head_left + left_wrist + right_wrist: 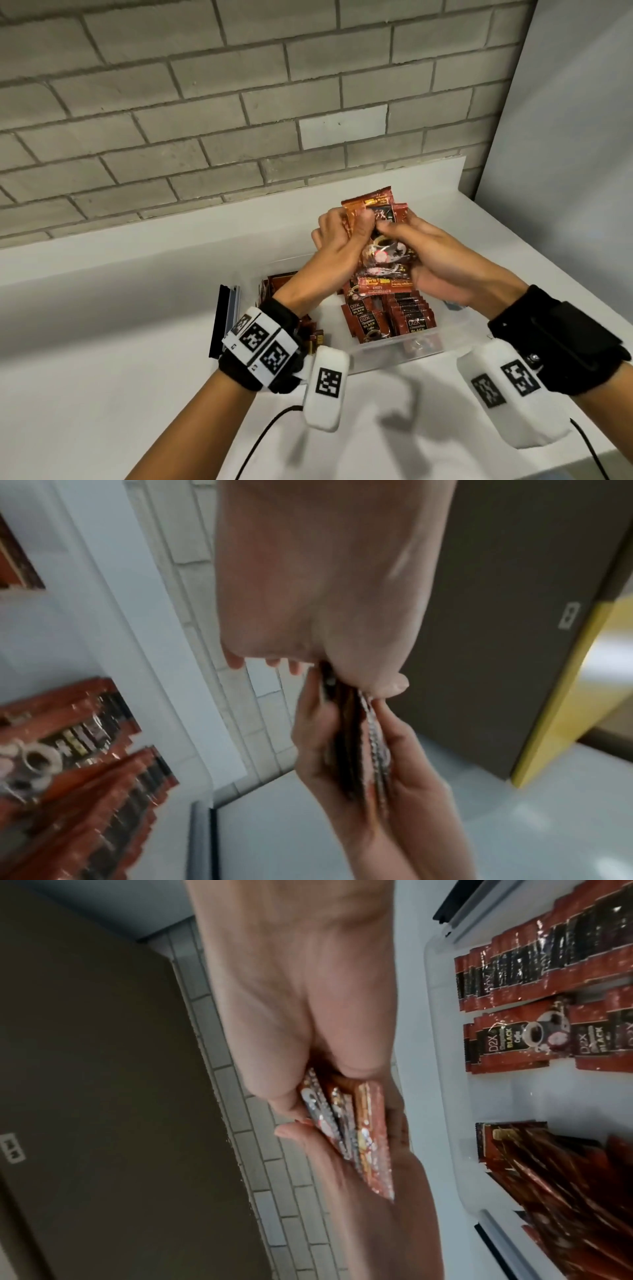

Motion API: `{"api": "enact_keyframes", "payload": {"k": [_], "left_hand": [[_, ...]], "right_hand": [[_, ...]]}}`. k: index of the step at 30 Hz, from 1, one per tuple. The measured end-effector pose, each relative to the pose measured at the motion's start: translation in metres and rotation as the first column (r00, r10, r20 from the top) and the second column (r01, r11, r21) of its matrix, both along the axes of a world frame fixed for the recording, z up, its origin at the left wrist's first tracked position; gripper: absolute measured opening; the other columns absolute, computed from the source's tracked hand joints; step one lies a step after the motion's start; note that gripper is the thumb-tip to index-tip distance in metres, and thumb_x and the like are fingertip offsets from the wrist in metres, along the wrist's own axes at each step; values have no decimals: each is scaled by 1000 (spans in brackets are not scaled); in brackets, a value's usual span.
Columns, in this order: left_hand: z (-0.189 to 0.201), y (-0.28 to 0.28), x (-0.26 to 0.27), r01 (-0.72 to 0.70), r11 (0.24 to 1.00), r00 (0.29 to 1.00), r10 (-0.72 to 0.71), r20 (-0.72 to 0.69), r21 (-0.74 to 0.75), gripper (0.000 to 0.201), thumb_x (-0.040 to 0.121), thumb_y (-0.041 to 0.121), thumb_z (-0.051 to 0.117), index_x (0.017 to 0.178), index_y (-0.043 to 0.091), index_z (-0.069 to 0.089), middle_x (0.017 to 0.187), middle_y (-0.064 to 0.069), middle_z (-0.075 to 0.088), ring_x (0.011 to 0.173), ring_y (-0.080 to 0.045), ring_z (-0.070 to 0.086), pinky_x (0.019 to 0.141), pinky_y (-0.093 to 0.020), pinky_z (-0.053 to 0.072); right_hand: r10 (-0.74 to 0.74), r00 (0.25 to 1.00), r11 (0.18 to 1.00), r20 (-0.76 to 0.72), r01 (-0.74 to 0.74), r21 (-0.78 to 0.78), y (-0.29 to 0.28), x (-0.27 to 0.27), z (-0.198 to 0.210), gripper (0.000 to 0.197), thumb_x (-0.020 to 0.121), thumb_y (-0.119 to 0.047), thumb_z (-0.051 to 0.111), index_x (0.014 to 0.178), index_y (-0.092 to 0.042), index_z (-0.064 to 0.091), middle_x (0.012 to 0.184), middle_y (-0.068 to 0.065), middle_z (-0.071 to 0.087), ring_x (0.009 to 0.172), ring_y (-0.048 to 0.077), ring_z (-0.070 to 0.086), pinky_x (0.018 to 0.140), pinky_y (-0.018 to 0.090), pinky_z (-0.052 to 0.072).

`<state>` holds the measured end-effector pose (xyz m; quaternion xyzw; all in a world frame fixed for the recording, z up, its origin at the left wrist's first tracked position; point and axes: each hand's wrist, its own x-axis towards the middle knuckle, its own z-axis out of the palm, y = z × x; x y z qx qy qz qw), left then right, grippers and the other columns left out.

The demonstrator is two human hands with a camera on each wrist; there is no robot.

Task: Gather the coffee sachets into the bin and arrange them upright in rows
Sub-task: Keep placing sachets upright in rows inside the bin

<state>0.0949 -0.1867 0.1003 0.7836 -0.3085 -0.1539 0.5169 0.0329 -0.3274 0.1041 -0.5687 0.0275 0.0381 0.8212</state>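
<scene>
Above the bin I hold a stack of red coffee sachets (383, 255) between both hands. My left hand (344, 228) grips its left edge, thumb over the front. My right hand (412, 248) curls round the right edge. The left wrist view shows the stack (371, 739) edge-on under my left thumb. It fans slightly between the two hands in the right wrist view, the stack (359, 1131). The clear plastic bin (414, 346) below holds upright rows of sachets (407, 318), and a looser leaning group (555, 1167) fills its left part.
The bin stands on a white counter (137, 394) against a grey brick wall (205, 120). Black and grey latches (224, 318) flank the bin's ends. A few dark sachets (77, 339) lie by my left wrist. Cables trail over the counter's front.
</scene>
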Motion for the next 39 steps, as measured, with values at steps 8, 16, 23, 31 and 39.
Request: {"api": "enact_keyframes", "payload": {"k": [8,16,23,31,39], "left_hand": [[-26,13,-10,129,992,987,-129,98,4,129,52,68,76,141,52,-15,154,17,-1,145,-15,7,116,-48,27],[-27,18,-5,20,1000,933,-20,360,4,112,60,39,86,147,17,18,130,8,25,125,-9,36,107,-24,40],[-36,22,-7,146,988,947,-154,281,50,107,64,37,85,143,17,16,132,6,24,126,-14,40,105,-31,45],[-13,30,5,-99,992,986,109,128,-76,33,82,38,67,112,25,63,111,-2,60,96,-6,58,78,-15,47],[5,19,18,-119,987,968,91,-235,-111,19,81,8,72,98,-1,70,93,-19,73,79,-27,67,76,-27,58]], "right_hand": [[-125,991,990,-40,127,56,2,-1,-16,59,96,-9,50,137,-48,34,117,15,61,80,24,72,57,37,57],[-142,990,984,-17,143,105,15,-3,-20,42,93,-5,52,129,-28,47,115,14,60,79,22,71,55,34,57],[-200,978,972,-52,205,111,24,-5,-34,36,93,-6,56,124,-21,48,105,12,65,76,18,72,57,33,57],[-145,989,985,31,147,-86,5,-8,-36,37,85,-18,65,119,-24,50,102,10,71,86,27,70,69,42,57],[-182,982,979,48,186,-87,-4,-10,-45,44,75,-38,65,114,-20,54,103,8,72,90,26,69,73,40,55]]}}
